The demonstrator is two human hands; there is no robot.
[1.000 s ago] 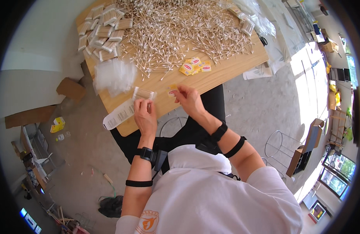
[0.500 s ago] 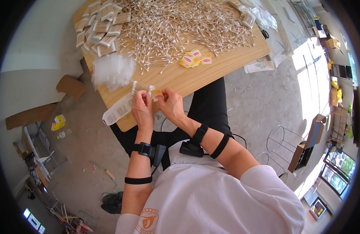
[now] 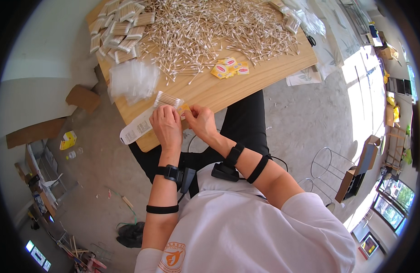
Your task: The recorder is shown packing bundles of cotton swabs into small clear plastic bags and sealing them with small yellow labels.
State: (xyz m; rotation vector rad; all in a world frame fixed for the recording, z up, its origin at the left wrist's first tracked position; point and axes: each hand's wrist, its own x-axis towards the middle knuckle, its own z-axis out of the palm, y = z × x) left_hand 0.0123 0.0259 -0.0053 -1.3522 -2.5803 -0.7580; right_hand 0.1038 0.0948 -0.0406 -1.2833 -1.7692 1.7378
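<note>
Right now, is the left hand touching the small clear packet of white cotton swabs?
Touching. The head view shows the left hand gripping the near end of the small clear packet of white cotton swabs.

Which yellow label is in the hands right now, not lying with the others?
The single yellow label pinched at the right hand fingertips, against the small bag of cotton swabs held by the left hand. The other yellow labels lie clustered farther up the table.

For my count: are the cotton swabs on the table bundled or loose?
Mostly loose: cotton swabs lie scattered across the table; some packed bundles beside.
</note>
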